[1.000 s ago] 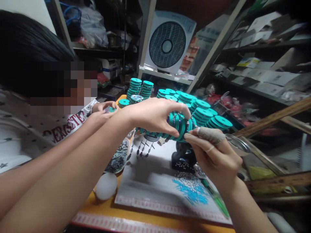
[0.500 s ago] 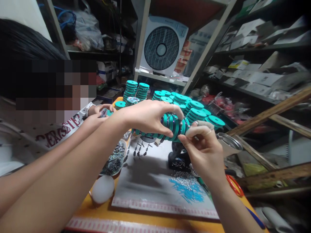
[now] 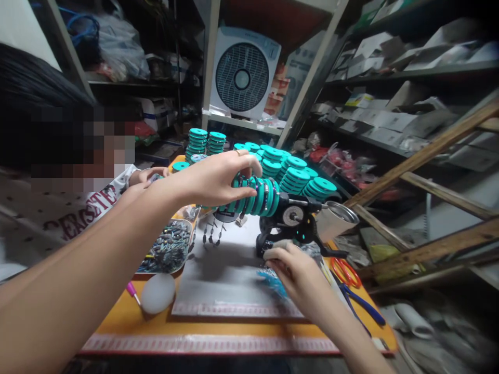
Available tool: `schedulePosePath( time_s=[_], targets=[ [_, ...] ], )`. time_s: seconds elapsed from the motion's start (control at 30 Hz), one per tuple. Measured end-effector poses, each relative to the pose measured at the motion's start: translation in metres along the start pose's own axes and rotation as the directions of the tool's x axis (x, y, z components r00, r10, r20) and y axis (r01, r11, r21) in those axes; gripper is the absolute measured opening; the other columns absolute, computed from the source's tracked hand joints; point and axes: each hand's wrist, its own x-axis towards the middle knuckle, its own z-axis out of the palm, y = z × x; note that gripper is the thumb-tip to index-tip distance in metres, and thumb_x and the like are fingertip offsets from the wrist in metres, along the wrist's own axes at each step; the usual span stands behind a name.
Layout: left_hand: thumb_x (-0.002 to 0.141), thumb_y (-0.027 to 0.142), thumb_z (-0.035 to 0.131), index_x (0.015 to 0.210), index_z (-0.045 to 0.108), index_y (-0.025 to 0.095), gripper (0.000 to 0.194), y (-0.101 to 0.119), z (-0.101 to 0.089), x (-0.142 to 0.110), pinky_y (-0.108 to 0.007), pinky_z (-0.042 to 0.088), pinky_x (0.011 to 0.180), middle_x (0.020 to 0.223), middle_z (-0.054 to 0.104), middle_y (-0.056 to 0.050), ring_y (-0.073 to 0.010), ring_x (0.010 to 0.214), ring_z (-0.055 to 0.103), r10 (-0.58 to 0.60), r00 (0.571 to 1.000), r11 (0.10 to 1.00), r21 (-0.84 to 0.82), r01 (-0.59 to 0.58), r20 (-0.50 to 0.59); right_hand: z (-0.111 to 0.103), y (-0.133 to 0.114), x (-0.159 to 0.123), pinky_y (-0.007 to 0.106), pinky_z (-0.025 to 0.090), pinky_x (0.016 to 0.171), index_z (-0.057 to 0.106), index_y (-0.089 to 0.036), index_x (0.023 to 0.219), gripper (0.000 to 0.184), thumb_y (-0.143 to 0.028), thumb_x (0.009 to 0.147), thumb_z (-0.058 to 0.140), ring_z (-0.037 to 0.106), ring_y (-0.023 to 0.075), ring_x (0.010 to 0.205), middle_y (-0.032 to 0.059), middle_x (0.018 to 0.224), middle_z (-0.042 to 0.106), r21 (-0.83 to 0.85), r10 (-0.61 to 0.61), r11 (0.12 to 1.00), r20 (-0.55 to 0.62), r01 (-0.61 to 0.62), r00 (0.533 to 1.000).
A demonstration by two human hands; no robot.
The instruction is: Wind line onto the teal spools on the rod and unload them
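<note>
A row of teal foam spools (image 3: 265, 197) sits on a black hand-cranked winder (image 3: 294, 215) over the table. My left hand (image 3: 222, 179) is closed around the spools from the left, thumb low and fingers over the top. Below the winder, my right hand (image 3: 294, 272) has its fingers curled together, fingertips covered in a pale wrap. It is just above thin blue tubes (image 3: 275, 283) on the grey board (image 3: 218, 291). Anything in those fingertips is hidden. Several small dark swivel-like rigs (image 3: 212, 231) hang beneath the spools.
Stacked teal spools (image 3: 294, 174) stand behind the winder. A tray (image 3: 167, 249) of small metal parts and a white round lump (image 3: 158, 293) lie left. Blue-handled pliers (image 3: 362, 301), red-handled scissors (image 3: 346, 272) and a metal cup (image 3: 337, 221) are right. A co-worker (image 3: 78, 208) sits left.
My right hand has left the spools and moved down to the blue tubes, uncovering the winder. My left hand stays on the spools. The view has shifted, so things appear further left.
</note>
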Motion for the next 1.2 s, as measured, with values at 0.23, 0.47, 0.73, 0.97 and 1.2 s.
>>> schedulePosePath(
  time_s=[0.23,0.47,0.73,0.97,1.2],
  targets=[
    [0.09,0.029,0.047,0.112,0.055,0.018,0.026,0.014,0.008,-0.022,-0.036,0.046,0.084,0.111,0.062,-0.008,-0.0229,0.098,0.06,-0.041,0.996,0.979,0.198,0.057,-0.085,0.031,0.013,-0.014,0.032,0.048,0.074,0.065,-0.02,0.087,0.015,-0.016,0.088,0.051,0.061,0.0201,0.082,0.0056,0.091,0.057,-0.173,0.21,0.966,0.106,-0.19,0.972],
    [0.091,0.016,0.034,0.112,0.055,0.018,0.03,0.015,0.022,-0.029,-0.035,0.046,0.08,0.115,0.061,-0.009,-0.0224,0.098,0.06,-0.037,0.988,0.952,0.297,0.08,-0.149,0.046,0.012,-0.016,0.033,0.049,0.076,0.063,-0.019,0.086,0.015,-0.016,0.089,0.049,0.06,0.0206,0.084,0.0068,0.091,0.056,-0.123,0.204,0.973,0.042,-0.198,0.978],
    [0.091,0.022,0.037,0.111,0.052,0.023,0.025,-0.005,0.009,-0.009,-0.032,0.047,0.082,0.113,0.065,-0.003,-0.0187,0.1,0.061,-0.219,0.974,0.974,0.047,0.222,-0.048,0.051,0.011,-0.017,0.034,0.048,0.066,0.055,-0.018,0.087,0.015,-0.022,0.092,0.042,0.063,0.0221,0.075,0.0075,0.089,0.055,-0.383,0.182,0.915,0.106,-0.129,0.977],
    [0.087,0.019,0.043,0.102,0.056,0.017,0.02,-0.019,0.006,0.003,-0.031,0.048,0.086,0.108,0.059,-0.008,-0.0155,0.094,0.059,-0.166,0.985,0.978,-0.14,0.157,-0.053,0.047,0.005,-0.017,0.03,0.043,0.055,0.047,-0.019,0.088,0.018,-0.017,0.095,0.031,0.06,0.0185,0.062,0.0064,0.086,0.052,-0.342,0.135,0.932,0.024,-0.119,0.991],
    [0.084,0.006,0.037,0.099,0.059,0.018,0.029,-0.005,-0.002,-0.016,-0.031,0.047,0.088,0.102,0.066,-0.004,-0.0155,0.096,0.061,-0.095,0.989,0.994,-0.07,0.087,-0.117,0.039,-0.001,-0.013,0.03,0.045,0.059,0.041,-0.022,0.082,0.016,-0.017,0.094,0.032,0.056,0.0169,0.063,0.0021,0.074,0.053,-0.028,0.094,0.995,-0.035,-0.095,0.995]
  ],
)
